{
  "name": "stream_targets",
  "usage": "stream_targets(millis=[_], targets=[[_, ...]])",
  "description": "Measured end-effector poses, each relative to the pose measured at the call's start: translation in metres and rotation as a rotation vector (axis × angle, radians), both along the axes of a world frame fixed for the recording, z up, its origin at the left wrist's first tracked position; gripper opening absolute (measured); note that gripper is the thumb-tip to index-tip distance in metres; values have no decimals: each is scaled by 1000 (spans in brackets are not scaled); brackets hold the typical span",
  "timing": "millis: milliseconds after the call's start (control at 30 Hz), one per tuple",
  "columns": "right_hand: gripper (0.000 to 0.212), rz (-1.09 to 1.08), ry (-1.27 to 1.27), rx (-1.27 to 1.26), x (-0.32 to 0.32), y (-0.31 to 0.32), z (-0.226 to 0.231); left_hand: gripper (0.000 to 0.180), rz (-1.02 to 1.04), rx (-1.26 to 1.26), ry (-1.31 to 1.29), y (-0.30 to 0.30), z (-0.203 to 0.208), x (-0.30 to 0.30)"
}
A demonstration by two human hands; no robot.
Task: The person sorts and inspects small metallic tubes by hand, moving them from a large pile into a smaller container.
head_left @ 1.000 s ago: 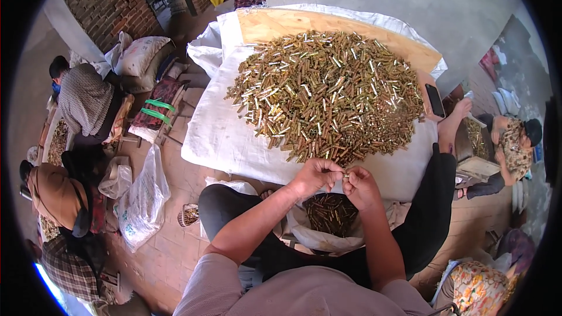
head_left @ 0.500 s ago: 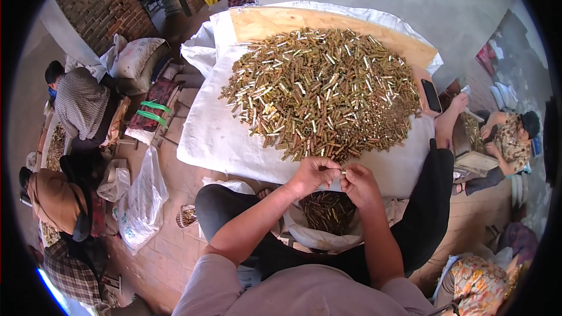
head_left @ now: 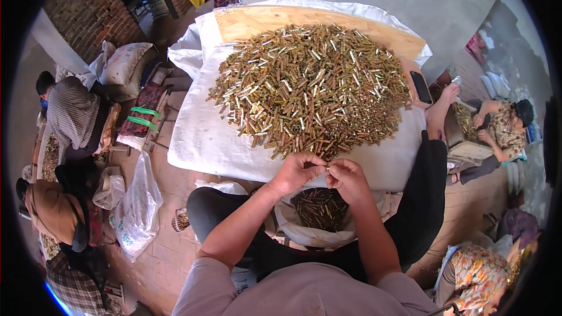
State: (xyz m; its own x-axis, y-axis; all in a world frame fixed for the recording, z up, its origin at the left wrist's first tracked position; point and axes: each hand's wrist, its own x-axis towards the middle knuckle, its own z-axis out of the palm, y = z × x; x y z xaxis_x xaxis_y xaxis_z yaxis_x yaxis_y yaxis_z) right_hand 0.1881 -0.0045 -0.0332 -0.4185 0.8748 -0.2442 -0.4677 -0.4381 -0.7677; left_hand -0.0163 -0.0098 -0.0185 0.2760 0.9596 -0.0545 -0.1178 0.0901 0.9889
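Note:
My left hand (head_left: 297, 174) and my right hand (head_left: 349, 181) meet at the near edge of a large heap of small brass-coloured metal cylinders (head_left: 310, 88). Both are closed in a pinch, fingertips together on one small metal piece (head_left: 328, 167); its exact form is mostly hidden by the fingers. The heap lies on a white cloth (head_left: 196, 146) spread over a raised surface. Just below my hands, between my legs, stands a white sack (head_left: 304, 236) holding many similar pieces.
A wooden board (head_left: 257, 16) backs the heap. A dark phone (head_left: 420, 86) lies at its right. Plastic bags (head_left: 139, 210) and a small basket (head_left: 180, 220) stand on the floor at left. Other people sit at work on both sides, one (head_left: 504, 129) at a wooden tray.
The whole view has shifted slightly to the left. My hands stay pinched together over the sack, with the small metal piece still between the fingertips.

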Motion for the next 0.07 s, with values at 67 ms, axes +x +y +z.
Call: stream_targets(millis=[67], targets=[[19, 4, -121, 69, -1, 0, 1, 9, 94, 274, 268, 4, 6, -9]])
